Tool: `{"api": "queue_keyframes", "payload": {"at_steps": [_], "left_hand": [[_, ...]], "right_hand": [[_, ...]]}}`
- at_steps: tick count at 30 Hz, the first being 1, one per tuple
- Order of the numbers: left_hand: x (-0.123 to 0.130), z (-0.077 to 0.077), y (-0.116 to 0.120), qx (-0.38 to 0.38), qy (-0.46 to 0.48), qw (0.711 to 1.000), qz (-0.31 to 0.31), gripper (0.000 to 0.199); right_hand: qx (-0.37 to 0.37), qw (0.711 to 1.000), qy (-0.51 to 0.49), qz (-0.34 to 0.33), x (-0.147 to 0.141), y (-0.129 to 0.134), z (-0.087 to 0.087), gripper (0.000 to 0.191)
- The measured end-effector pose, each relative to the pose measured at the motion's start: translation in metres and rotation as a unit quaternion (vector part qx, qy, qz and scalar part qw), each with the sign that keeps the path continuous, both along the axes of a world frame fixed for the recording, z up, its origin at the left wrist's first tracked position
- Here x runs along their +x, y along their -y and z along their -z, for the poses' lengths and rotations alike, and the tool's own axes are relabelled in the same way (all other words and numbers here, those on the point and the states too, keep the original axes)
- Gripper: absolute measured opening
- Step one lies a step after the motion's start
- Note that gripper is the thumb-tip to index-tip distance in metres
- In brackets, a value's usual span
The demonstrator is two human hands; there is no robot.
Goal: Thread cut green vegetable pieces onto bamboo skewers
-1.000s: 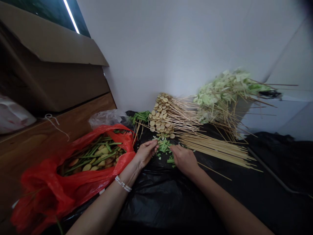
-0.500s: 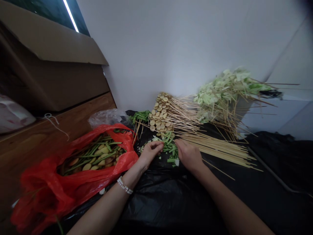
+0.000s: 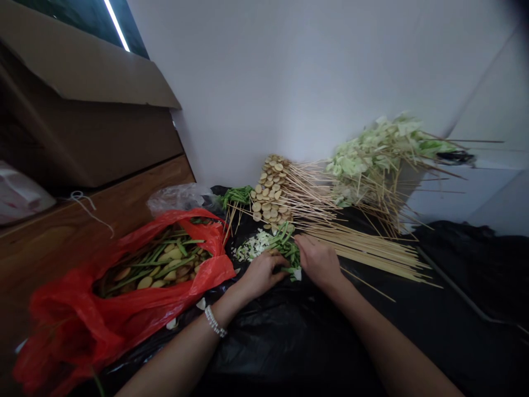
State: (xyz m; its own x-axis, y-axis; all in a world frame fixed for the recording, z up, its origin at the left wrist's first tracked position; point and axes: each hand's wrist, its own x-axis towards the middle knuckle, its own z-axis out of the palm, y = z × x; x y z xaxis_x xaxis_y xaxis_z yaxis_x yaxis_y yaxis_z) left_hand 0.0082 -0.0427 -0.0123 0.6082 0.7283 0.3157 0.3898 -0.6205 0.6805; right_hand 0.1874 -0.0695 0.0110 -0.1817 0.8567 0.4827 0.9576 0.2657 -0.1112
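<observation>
My left hand [image 3: 264, 271], with a beaded bracelet on its wrist, reaches over the near left side of a small pile of cut green stalks [image 3: 289, 251], its fingers curved and touching them. At the pile's right edge my right hand [image 3: 317, 259] is closed in a pinch; what its fingertips hold is too small to make out. Chopped white pieces [image 3: 253, 246] lie just beyond my left hand. Behind the pile are skewered yellowish slices [image 3: 270, 204]. Bare skewers [image 3: 372, 253] lie to the right of my right hand.
A red plastic bag [image 3: 136, 314] holding green stalks and slices lies at the left. Skewered pale leaves [image 3: 372, 151] are stacked at the back right. A bundle of green skewers [image 3: 236, 197] lies beside a clear bag [image 3: 177, 198]. Black plastic [image 3: 281, 342] covers the surface.
My left hand has moved down and right onto the green stalks, uncovering the white pieces. Its pinched fingers have spread. My right hand has hardly moved.
</observation>
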Motion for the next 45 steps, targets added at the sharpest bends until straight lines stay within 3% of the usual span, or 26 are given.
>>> {"api": "queue_keyframes", "payload": {"at_steps": [4, 7, 10, 13, 16, 19, 25, 40, 45], "left_hand": [[-0.001, -0.003, -0.001, -0.055, 0.060, 0.996, -0.044, 0.014], [-0.003, -0.002, -0.008, -0.139, 0.164, 0.972, -0.098, 0.021], [-0.007, -0.001, -0.017, -0.241, 0.282, 0.917, -0.146, 0.023], [-0.013, -0.005, -0.026, -0.359, 0.382, 0.833, -0.178, 0.019], [-0.018, -0.012, -0.029, -0.428, 0.463, 0.754, -0.183, 0.015], [-0.022, -0.019, -0.030, -0.453, 0.495, 0.720, -0.175, 0.009], [-0.023, -0.020, -0.030, -0.471, 0.509, 0.701, -0.165, 0.008], [-0.020, -0.021, -0.029, -0.448, 0.501, 0.720, -0.175, 0.008], [-0.020, -0.020, -0.031, -0.448, 0.505, 0.713, -0.189, 0.004]], "right_hand": [[0.005, 1.000, -0.008, 0.001, 0.001, 0.000, -0.002, 0.030], [0.002, 1.000, -0.012, 0.002, 0.002, 0.001, -0.003, 0.031], [-0.001, 1.000, -0.009, -0.005, 0.002, 0.001, -0.003, 0.031], [-0.002, 1.000, 0.004, -0.010, 0.001, 0.001, -0.002, 0.031], [-0.004, 1.000, 0.020, -0.015, -0.002, 0.002, -0.001, 0.031], [-0.016, 0.999, 0.032, -0.026, -0.004, 0.004, -0.001, 0.031], [-0.031, 0.998, 0.034, -0.031, -0.007, 0.005, -0.002, 0.030], [-0.040, 0.998, 0.040, -0.026, -0.008, 0.006, -0.003, 0.029], [-0.033, 0.998, 0.043, -0.033, -0.008, 0.006, -0.001, 0.030]]}}
